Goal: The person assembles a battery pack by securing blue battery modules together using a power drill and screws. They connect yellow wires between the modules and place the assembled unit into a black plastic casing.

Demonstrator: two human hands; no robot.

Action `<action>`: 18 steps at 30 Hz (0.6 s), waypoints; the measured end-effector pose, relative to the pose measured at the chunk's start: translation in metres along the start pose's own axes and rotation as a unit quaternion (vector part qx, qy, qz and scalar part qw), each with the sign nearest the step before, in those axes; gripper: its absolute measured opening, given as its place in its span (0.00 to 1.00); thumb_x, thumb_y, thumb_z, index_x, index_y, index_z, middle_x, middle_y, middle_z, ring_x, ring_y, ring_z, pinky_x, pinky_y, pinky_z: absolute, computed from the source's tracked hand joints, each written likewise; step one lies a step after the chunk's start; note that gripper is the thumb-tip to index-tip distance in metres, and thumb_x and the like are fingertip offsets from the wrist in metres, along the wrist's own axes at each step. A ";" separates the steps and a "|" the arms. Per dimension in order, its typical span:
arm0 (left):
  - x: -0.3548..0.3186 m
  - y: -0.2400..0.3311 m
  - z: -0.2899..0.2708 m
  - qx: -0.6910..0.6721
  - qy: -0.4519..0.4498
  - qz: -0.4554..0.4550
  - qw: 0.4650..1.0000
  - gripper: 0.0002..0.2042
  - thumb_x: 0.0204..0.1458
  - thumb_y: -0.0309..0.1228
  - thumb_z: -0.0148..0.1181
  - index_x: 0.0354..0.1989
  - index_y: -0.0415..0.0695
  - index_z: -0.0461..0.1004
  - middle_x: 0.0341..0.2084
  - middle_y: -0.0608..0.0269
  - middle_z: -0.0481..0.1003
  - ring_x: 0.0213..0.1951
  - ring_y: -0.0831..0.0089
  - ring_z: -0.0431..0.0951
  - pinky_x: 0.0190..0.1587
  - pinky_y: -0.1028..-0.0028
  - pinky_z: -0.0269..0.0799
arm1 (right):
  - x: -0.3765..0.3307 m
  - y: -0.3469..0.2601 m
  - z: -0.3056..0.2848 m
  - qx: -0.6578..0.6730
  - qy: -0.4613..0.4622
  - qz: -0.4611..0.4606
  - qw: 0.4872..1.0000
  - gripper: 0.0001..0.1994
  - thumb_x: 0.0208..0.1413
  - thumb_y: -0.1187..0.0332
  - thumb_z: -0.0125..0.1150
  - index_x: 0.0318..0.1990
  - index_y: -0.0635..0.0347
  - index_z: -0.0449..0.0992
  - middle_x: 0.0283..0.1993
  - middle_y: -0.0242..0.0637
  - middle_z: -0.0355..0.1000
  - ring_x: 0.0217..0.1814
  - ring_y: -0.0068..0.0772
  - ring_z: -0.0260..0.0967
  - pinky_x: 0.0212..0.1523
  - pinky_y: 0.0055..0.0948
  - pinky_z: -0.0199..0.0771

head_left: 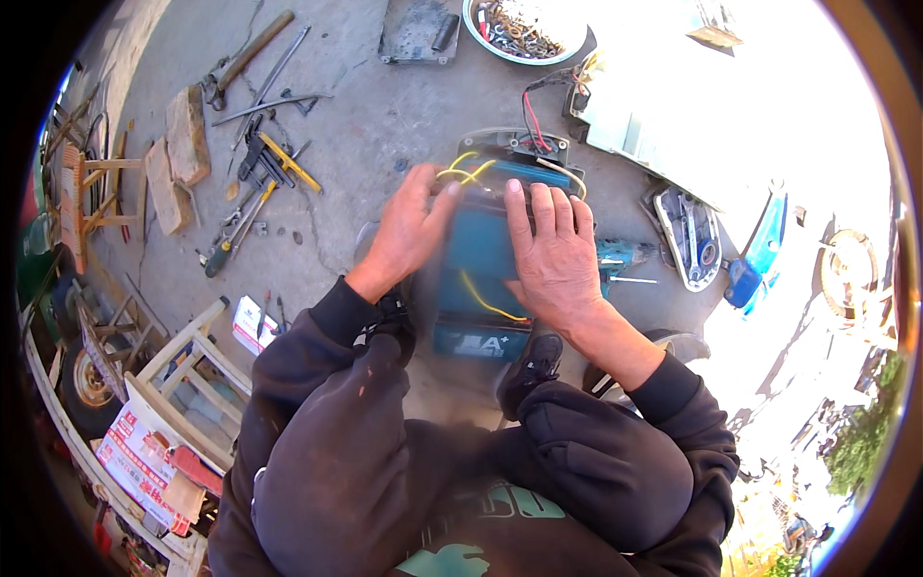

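Observation:
Between my feet stand several teal batteries in a row, joined by yellow wires. My left hand is curled over the left edge of the far batteries, its thumb beside a yellow wire loop; some of its fingertips are hidden. Across the right side of the batteries lies my right hand, palm down with its fingers stretched toward the far end. Just beyond both hands is a dark plastic case part, with red and black wires coming out of it.
A bowl of loose hardware stands at the far side. On the left lie bricks, a hammer and yellow-handled cutters. To the right are a teal power drill, a tray of wrenches and a pale panel.

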State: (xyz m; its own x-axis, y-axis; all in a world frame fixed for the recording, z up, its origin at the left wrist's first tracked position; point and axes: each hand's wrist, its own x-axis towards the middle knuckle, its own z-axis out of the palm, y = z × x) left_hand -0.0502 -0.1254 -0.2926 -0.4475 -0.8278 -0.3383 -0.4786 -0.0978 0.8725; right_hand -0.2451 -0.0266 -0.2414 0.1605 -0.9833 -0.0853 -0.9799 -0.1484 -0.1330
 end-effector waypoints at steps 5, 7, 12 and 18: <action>0.000 -0.010 0.001 -0.015 0.007 0.024 1.000 0.15 0.64 0.36 0.56 0.52 0.37 0.71 0.46 0.48 0.74 0.45 0.53 0.81 0.47 0.62 0.74 | 0.001 0.005 -0.009 0.053 -0.015 -0.021 0.998 0.39 0.46 0.68 0.62 0.70 0.66 0.59 0.59 0.50 0.63 0.63 0.49 0.62 0.64 0.47 0.61; 0.003 -0.007 -0.001 -0.009 -0.001 0.010 1.000 0.16 0.64 0.37 0.56 0.52 0.37 0.71 0.46 0.48 0.74 0.45 0.54 0.81 0.48 0.62 0.74 | 0.002 0.008 -0.011 0.056 -0.020 -0.032 0.998 0.40 0.45 0.68 0.63 0.69 0.66 0.59 0.59 0.51 0.63 0.63 0.49 0.62 0.63 0.47 0.61; 0.006 -0.005 -0.001 -0.025 -0.009 -0.002 1.000 0.17 0.65 0.36 0.55 0.54 0.37 0.71 0.47 0.49 0.74 0.45 0.56 0.81 0.48 0.63 0.74 | -0.001 0.002 0.001 0.006 -0.022 -0.024 0.999 0.57 0.33 0.57 0.81 0.72 0.67 0.54 0.64 0.52 0.60 0.67 0.53 0.59 0.67 0.50 0.58; 0.002 -0.013 -0.008 -0.039 -0.001 0.027 0.999 0.16 0.70 0.37 0.50 0.57 0.37 0.69 0.41 0.62 0.74 0.42 0.76 0.75 0.46 0.74 0.72 | 0.012 0.022 -0.040 0.218 -0.027 -0.016 0.975 0.30 0.57 0.57 0.67 0.62 0.67 0.69 0.59 0.51 0.69 0.62 0.52 0.67 0.63 0.47 0.67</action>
State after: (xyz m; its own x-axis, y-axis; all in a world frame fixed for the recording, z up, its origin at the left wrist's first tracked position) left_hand -0.0385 -0.1299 -0.3015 -0.4721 -0.8323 -0.2906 -0.3934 -0.0961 0.9143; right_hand -0.2695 -0.0453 -0.2059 0.2085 -0.9701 -0.1243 -0.8325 -0.1094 -0.5431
